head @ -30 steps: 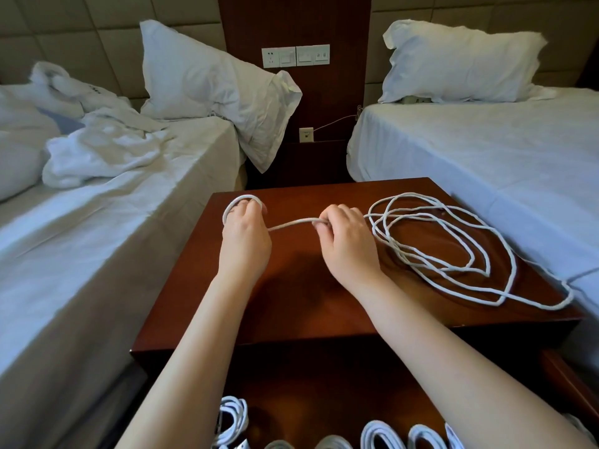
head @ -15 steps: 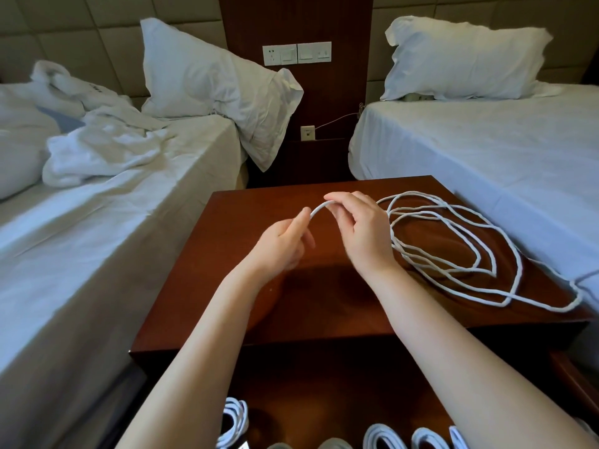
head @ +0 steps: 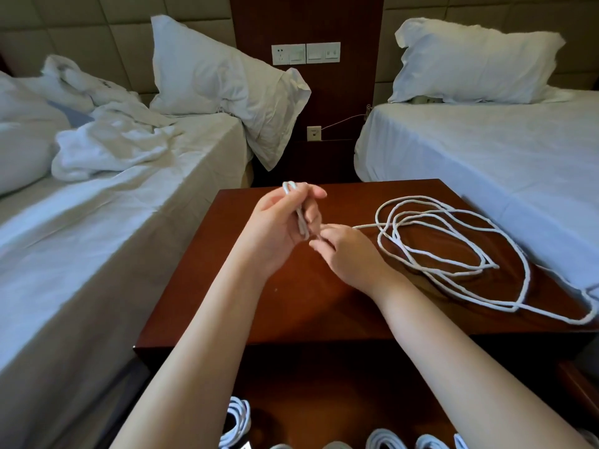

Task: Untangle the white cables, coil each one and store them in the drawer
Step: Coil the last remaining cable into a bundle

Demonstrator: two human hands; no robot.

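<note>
Grip: the left hand [head: 278, 222] is raised palm-up above the desk [head: 227, 286], fingers curled round a doubled length of the white cable [head: 453, 254], whose folded end pokes out past the fingertips.
Feed: the right hand [head: 346, 254] sits just beside the left palm, fingers bent and pinching the same cable where it leaves the left hand.
Cable: most of it lies in loose overlapping loops on the right half of the desk, one strand running to the hands.
Storage: the drawer [head: 324, 403] stands open below the desk's front edge, with coiled cables [head: 236, 422] inside.
Room: the left bed [head: 97, 238] carries crumpled linen [head: 110, 150]; the right bed [head: 486, 150] touches the desk.
</note>
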